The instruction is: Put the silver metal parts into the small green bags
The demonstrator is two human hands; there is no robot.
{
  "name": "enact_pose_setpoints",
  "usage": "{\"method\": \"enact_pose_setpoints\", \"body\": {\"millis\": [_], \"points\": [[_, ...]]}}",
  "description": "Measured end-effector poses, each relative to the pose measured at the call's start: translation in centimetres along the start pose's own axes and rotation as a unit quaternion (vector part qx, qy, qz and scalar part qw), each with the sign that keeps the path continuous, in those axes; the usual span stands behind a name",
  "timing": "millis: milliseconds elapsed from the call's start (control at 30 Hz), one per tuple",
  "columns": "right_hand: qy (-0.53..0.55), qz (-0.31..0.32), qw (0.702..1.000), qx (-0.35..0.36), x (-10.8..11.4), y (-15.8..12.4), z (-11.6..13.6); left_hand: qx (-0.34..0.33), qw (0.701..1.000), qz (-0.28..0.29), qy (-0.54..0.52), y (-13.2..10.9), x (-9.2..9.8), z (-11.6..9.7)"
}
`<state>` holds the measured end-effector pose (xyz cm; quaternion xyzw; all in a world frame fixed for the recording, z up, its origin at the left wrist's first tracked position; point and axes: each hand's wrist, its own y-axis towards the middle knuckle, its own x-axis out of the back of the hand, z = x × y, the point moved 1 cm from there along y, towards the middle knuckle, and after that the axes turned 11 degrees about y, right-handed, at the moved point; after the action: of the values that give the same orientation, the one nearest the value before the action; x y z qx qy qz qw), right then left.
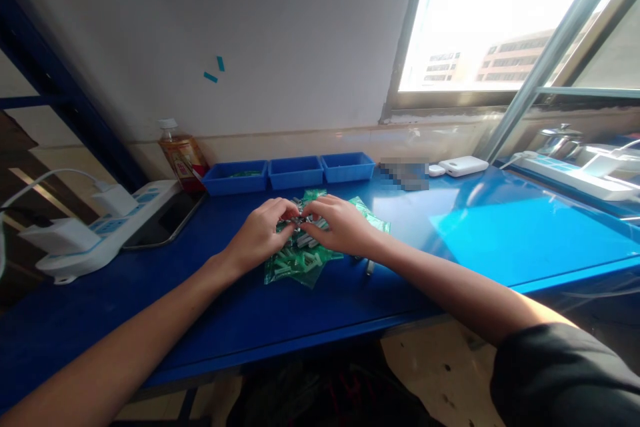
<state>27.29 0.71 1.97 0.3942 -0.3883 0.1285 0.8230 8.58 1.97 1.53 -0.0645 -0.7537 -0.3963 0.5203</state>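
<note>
My left hand [266,230] and my right hand [341,223] meet over a pile of green plastic bags [305,265] on the blue table. Thumbs and fingers of both hands pinch together around something small and dark, too small to name. Beneath them, short pale metal-looking cylinders [306,238] lie on and among the bags. More green bag [371,213] sticks out behind my right wrist. One loose silvery cylinder [370,267] rests on the table below my right forearm.
Three blue trays [296,173] stand in a row against the wall; the left one holds something green. At left are a bottle [184,157], a phone [164,220] and a power strip [113,230] with chargers. A white device [465,166] sits toward the window.
</note>
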Motion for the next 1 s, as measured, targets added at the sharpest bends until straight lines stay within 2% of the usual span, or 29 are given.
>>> {"method": "enact_pose_setpoints", "body": {"millis": [200, 433, 800, 1000], "points": [[0.010, 0.031, 0.999, -0.019, -0.5, 0.1, 0.3, -0.016, 0.999, -0.012, 0.044, -0.1, 0.2, -0.6], [0.016, -0.010, 0.999, -0.030, -0.6, 0.1, 0.4, -0.070, 0.989, -0.018, 0.126, -0.2, 0.9, -1.4], [0.072, -0.041, 0.996, -0.036, -0.3, 0.1, 0.6, -0.104, 0.988, -0.040, 0.103, -0.2, 1.3, -2.0], [0.115, -0.013, 0.993, 0.019, 0.3, 0.2, 0.1, -0.087, 0.995, -0.039, 0.042, 0.0, 1.5, -1.7]]}}
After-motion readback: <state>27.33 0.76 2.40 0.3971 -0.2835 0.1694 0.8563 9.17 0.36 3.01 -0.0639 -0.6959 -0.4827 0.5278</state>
